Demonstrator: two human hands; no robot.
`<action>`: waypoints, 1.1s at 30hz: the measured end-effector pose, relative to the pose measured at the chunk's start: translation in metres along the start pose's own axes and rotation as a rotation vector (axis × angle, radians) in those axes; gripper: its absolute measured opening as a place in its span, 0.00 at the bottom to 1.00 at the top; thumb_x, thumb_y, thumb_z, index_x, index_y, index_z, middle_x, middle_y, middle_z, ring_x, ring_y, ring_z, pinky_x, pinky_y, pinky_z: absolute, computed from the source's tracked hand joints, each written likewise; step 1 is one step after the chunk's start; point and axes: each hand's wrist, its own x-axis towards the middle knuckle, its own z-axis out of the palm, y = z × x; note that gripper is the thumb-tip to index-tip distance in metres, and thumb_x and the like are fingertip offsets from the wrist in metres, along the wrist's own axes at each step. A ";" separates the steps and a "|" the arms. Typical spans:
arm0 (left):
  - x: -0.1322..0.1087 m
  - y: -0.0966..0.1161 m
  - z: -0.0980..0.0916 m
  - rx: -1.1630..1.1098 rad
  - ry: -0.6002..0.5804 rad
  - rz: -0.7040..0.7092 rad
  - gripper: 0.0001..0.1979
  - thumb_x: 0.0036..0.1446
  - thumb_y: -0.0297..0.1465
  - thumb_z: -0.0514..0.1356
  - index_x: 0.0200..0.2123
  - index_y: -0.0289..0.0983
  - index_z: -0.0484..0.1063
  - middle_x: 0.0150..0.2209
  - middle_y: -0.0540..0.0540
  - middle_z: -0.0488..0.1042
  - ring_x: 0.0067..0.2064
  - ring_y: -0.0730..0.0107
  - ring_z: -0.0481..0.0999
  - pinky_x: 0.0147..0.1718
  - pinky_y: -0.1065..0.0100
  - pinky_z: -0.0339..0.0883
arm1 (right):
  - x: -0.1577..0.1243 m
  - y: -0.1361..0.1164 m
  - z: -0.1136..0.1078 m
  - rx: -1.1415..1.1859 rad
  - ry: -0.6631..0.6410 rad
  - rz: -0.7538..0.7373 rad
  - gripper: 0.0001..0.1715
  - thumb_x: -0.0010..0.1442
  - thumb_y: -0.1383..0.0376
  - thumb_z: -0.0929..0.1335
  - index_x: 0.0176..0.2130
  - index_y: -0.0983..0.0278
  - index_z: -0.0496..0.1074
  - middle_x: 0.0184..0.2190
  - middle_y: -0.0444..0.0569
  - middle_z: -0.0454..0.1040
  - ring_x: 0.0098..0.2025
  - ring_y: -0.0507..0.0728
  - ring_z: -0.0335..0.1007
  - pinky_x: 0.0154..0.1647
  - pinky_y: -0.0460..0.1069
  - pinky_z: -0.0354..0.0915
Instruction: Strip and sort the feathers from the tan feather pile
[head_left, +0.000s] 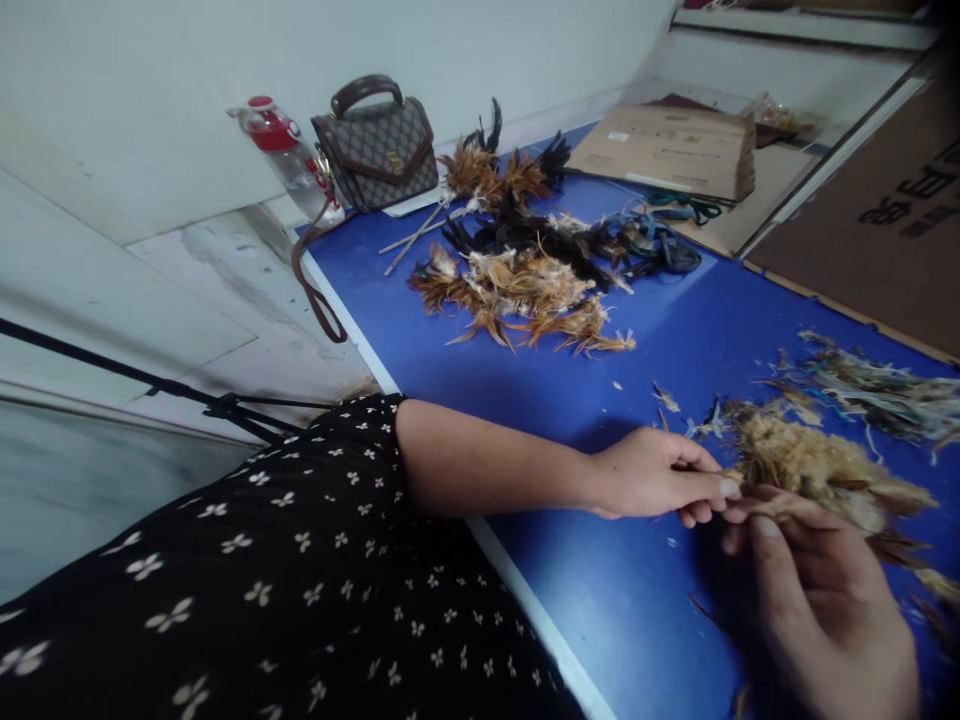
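Note:
My left hand [660,475] reaches across the blue table [525,400] and pinches the near end of a tan and brown feather bundle [817,470]. My right hand [817,590] sits low at the right with its fingers curled around the same bundle from below. The bundle's fluffy tips fan out to the right. My left arm wears a black sleeve with small white flowers [300,560].
A heap of brown, orange and black feathers [525,270] with thin sticks lies mid-table. Loose feathers [877,390] lie at the right. A patterned handbag [379,145] and a red-capped bottle [289,155] stand at the far left corner. Flat cardboard boxes [667,150] and teal cords [660,240] lie behind.

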 end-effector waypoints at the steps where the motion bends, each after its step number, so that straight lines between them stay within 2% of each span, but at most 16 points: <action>1: 0.001 -0.001 0.000 -0.006 0.009 0.010 0.23 0.54 0.44 0.82 0.37 0.35 0.78 0.29 0.53 0.78 0.31 0.76 0.75 0.39 0.64 0.71 | 0.000 0.004 0.000 0.011 0.014 -0.006 0.32 0.58 0.44 0.82 0.54 0.57 0.80 0.45 0.51 0.85 0.38 0.57 0.84 0.41 0.47 0.82; 5: 0.002 -0.003 0.000 -0.030 0.036 0.016 0.23 0.53 0.44 0.82 0.38 0.34 0.80 0.28 0.53 0.78 0.31 0.76 0.76 0.41 0.63 0.72 | -0.002 0.015 -0.002 0.046 0.080 0.034 0.34 0.55 0.46 0.84 0.54 0.55 0.79 0.42 0.49 0.86 0.36 0.57 0.85 0.39 0.43 0.81; 10: 0.000 -0.004 0.005 -0.058 0.062 -0.003 0.24 0.53 0.43 0.82 0.42 0.31 0.83 0.32 0.50 0.80 0.35 0.75 0.77 0.46 0.61 0.73 | -0.005 0.014 -0.002 0.017 0.078 0.053 0.30 0.56 0.46 0.84 0.51 0.56 0.82 0.37 0.46 0.85 0.34 0.57 0.84 0.39 0.44 0.81; 16: -0.001 -0.007 0.007 -0.098 0.039 0.048 0.28 0.50 0.46 0.83 0.45 0.31 0.85 0.31 0.51 0.79 0.34 0.75 0.77 0.47 0.60 0.73 | -0.004 0.009 0.000 -0.029 0.018 0.067 0.29 0.55 0.42 0.84 0.46 0.56 0.84 0.34 0.45 0.84 0.32 0.56 0.81 0.34 0.43 0.79; 23: -0.002 -0.013 0.006 -0.100 0.016 0.088 0.28 0.48 0.45 0.84 0.44 0.32 0.86 0.31 0.53 0.79 0.34 0.76 0.75 0.44 0.64 0.71 | -0.004 0.009 -0.001 -0.084 -0.071 0.066 0.28 0.59 0.40 0.81 0.45 0.57 0.84 0.37 0.48 0.84 0.32 0.55 0.79 0.30 0.42 0.74; 30: 0.003 -0.016 0.005 -0.018 0.024 0.095 0.26 0.49 0.46 0.83 0.43 0.34 0.85 0.33 0.53 0.79 0.34 0.76 0.73 0.42 0.65 0.70 | -0.011 -0.002 0.004 -0.097 -0.045 0.090 0.28 0.58 0.39 0.80 0.44 0.57 0.83 0.34 0.47 0.82 0.31 0.55 0.77 0.27 0.42 0.71; 33: 0.003 -0.015 0.006 0.038 0.014 0.081 0.25 0.50 0.45 0.82 0.44 0.35 0.85 0.35 0.51 0.80 0.37 0.75 0.74 0.44 0.65 0.71 | -0.012 -0.001 0.003 -0.097 -0.042 0.096 0.29 0.57 0.40 0.81 0.45 0.57 0.83 0.34 0.46 0.81 0.30 0.54 0.75 0.26 0.41 0.70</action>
